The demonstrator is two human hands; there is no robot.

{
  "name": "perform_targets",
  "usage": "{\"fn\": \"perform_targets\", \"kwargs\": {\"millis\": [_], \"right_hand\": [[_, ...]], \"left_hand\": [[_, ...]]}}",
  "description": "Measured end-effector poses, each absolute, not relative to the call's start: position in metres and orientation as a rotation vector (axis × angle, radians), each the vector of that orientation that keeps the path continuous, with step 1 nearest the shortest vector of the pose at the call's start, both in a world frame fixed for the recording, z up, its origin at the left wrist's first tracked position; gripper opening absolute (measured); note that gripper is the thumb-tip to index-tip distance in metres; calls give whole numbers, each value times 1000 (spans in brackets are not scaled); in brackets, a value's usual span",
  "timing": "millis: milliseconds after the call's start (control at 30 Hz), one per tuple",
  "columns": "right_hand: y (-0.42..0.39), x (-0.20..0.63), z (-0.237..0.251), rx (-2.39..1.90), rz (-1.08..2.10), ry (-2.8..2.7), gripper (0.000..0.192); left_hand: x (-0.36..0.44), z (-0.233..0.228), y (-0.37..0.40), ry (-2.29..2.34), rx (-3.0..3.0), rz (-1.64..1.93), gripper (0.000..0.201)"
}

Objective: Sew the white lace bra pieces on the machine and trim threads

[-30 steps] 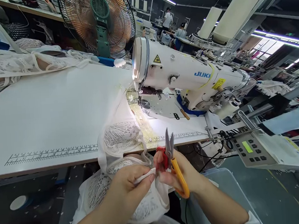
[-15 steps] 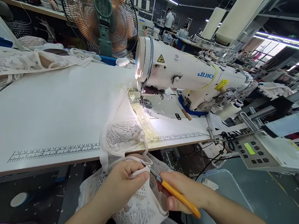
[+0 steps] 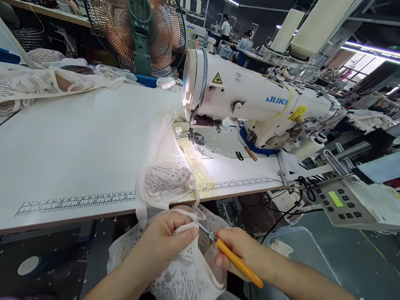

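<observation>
Two bare forearms, one pair of hands.
Left hand (image 3: 166, 245) and right hand (image 3: 239, 253) ungloved, no rings, no watch seen. Forearms uncovered up to frame edge. White cloth at right elbow, lower corner: sleeve or not, cannot tell.

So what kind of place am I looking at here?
Most likely a garment factory floor: an industrial sewing machine on a ruled worktable, white lace fabric under it, and more sewing stations behind.
</observation>
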State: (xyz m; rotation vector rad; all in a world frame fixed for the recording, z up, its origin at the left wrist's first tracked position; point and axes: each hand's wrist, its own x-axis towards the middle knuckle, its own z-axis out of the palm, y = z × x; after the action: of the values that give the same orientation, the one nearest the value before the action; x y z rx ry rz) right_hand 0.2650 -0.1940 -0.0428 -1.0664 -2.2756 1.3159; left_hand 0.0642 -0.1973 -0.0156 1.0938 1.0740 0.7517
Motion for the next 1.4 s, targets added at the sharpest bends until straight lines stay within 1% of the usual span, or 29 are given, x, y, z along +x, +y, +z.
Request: {"fn": "perform_targets", "kwargs": {"millis": [67, 167, 300, 367, 500, 567, 667, 867, 1033, 1133, 1233, 1333, 1400], "right_hand": [[-194, 264, -46, -1120, 1316, -2258, 52], [-192, 262, -40, -1126, 1213, -2186, 53], [-193, 254, -30, -1012, 1129, -2135, 49], [-196, 248, -33, -927, 1087, -2175, 41], [-205, 235, -54, -776, 890, -2275, 11], [-209, 231, -62, -744, 787, -2303, 8], [-211, 230, -63, -734, 737, -2345, 9], [-207, 248, -41, -685, 831, -2599, 20], [-207, 272, -34, -727, 1017, -2722, 26], [-211, 281, -39, -822, 1096, -2739, 26], [-214, 285, -47, -862, 1162, -2709, 22], [-215, 289, -54, -938, 1197, -2587, 17], [-214, 292, -59, -1000, 1230, -2457, 17]], "left_hand": [[63, -16, -198, 1095, 1125, 776, 32], [58, -14, -201, 1178, 1189, 824, 32], [49, -11, -206, 1246, 1155, 980, 22], [43, -9, -211, 1253, 1051, 1088, 15], [36, -1, -224, 1385, 756, 1216, 6], [33, 5, -232, 1490, 649, 1226, 7], [30, 11, -243, 1601, 584, 1277, 8], [11, 6, -256, 1664, 553, 1375, 16], [-6, 3, -269, 1792, 460, 1295, 23], [-11, 0, -276, 1791, 418, 1277, 22], [-15, -5, -278, 1772, 419, 1272, 19], [-18, -7, -279, 1770, 425, 1260, 20], [-21, -7, -281, 1857, 552, 1267, 23]]}}
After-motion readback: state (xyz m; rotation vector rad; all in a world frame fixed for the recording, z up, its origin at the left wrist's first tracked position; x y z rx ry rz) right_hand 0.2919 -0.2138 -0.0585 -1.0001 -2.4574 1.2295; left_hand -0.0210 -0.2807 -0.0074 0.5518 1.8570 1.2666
